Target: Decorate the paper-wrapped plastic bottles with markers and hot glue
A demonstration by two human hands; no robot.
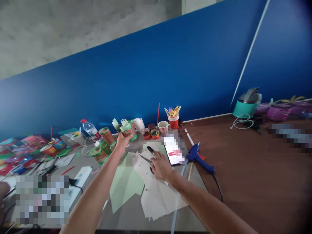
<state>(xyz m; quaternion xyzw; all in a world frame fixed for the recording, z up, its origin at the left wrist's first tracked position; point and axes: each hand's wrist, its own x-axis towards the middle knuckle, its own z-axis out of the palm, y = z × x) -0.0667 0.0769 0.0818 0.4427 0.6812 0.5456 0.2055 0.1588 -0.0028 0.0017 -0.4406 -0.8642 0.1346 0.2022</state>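
My left hand [123,140] reaches to the back of the desk, its fingers closed round a brown painted cup [126,130] with a green rim and pale green pieces sticking up from it. Lower and to the right, my right hand [161,165] lies with fingers stretched out over a pair of scissors [145,159]; the handles are partly hidden beneath it. Just beyond its fingertips is a black marker [150,149]. Under the scissors spreads cut white paper [152,198], overlapping a light green sheet [126,188].
Beside the phone [173,152] rests a blue glue gun [201,159], its cord trailing right. Small paint cups [146,134] and a red cup of sticks [173,122] line the back. Leftward stand more painted cups [107,135], a water bottle [90,129] and colourful crafts.
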